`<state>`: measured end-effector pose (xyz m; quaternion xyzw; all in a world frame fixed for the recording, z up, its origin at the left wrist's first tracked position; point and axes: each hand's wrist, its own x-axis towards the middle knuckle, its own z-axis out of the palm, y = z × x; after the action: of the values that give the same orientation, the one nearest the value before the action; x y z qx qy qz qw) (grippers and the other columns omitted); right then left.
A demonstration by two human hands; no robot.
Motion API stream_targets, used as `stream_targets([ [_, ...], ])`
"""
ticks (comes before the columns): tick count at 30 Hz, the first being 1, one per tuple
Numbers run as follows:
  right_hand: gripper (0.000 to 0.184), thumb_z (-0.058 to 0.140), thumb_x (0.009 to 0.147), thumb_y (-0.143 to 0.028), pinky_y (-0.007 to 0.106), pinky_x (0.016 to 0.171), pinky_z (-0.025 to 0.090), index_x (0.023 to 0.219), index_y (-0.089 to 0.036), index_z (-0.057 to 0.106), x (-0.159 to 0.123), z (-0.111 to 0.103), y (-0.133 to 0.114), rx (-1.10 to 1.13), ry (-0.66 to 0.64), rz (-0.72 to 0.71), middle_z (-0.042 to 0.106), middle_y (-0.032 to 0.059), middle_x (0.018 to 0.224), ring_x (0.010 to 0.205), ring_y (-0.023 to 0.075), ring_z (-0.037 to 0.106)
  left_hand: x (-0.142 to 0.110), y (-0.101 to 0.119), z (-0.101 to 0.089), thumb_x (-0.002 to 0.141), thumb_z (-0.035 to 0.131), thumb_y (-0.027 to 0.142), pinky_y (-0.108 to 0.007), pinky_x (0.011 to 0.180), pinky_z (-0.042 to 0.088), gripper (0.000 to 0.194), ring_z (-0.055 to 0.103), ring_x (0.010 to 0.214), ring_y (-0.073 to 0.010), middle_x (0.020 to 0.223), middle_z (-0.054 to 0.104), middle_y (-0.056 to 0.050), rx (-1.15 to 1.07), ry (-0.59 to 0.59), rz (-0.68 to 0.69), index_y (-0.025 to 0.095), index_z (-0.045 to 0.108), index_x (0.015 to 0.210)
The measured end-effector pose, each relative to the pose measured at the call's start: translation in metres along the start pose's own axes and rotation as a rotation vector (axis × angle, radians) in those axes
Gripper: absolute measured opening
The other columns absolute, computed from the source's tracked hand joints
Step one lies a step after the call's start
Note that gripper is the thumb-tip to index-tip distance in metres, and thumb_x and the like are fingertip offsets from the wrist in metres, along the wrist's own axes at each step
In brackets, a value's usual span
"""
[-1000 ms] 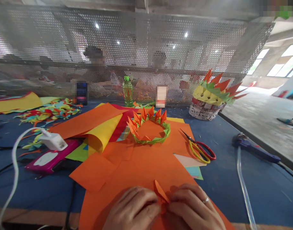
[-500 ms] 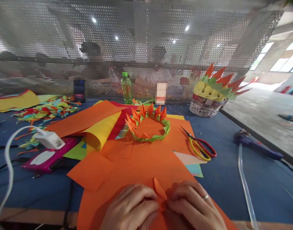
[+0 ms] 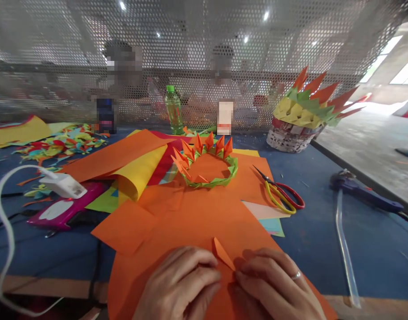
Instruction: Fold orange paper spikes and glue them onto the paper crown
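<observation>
A small folded piece of orange paper [image 3: 223,253] sticks up between my hands, over a large orange sheet [image 3: 190,226]. My left hand [image 3: 182,284] has its fingers curled together at the left of the folded piece. At its lower right end, the fingertips of my right hand [image 3: 279,282], which wears a ring, pinch the paper. The lower part of the piece blends into the sheet beneath. Just beyond lies a ring of folded green paper [image 3: 228,175] with orange points standing along its far side.
Scissors [image 3: 284,195] and a glue gun [image 3: 367,191] with a glue stick lie to the right. Behind them stands a woven paper basket [image 3: 293,120]. A green bottle [image 3: 173,111] stands near the mesh screen. Left are a power strip [image 3: 65,209], paper scraps [image 3: 66,140] and coloured sheets.
The view has tilted slightly down, so the table things appear higher. My hands are a little farther apart around the folded paper, and more of it shows.
</observation>
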<state>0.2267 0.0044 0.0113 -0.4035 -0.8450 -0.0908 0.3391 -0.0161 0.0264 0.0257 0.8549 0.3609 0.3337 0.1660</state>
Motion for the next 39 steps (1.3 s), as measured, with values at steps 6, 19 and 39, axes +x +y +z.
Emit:
stream_targets([
  [6,0.018,0.078,0.083,-0.018,0.023,0.085,0.06,0.097,-0.028,0.072,0.004,0.001,-0.001,0.053,0.01,0.065,0.076,-0.0033,0.097,0.099,0.0142,0.07,0.002,0.004,0.002,0.097,0.06,0.008,-0.02,0.084,0.053,0.016,0.068,0.09,-0.0116,0.098,0.07,0.0,-0.015,0.02,-0.05,0.023,0.063,0.1],
  [19,0.017,0.075,0.084,-0.02,0.022,0.078,0.056,0.098,-0.027,0.069,0.009,-0.002,0.002,0.077,-0.017,0.134,0.074,-0.0018,0.096,0.096,0.0134,0.069,0.008,0.01,0.003,0.098,0.061,0.015,-0.018,0.079,0.053,0.009,0.068,0.086,-0.0106,0.095,0.069,0.002,-0.04,0.023,-0.16,0.024,0.063,0.095],
  [39,0.011,0.075,0.083,-0.027,0.021,0.074,0.051,0.09,-0.029,0.066,0.009,0.007,0.0,0.018,-0.04,0.248,0.071,-0.003,0.093,0.091,0.0123,0.067,0.014,0.014,0.007,0.096,0.061,0.015,-0.021,0.078,0.05,0.011,0.065,0.086,-0.0113,0.093,0.064,0.001,0.079,0.06,-0.228,0.022,0.059,0.089],
])
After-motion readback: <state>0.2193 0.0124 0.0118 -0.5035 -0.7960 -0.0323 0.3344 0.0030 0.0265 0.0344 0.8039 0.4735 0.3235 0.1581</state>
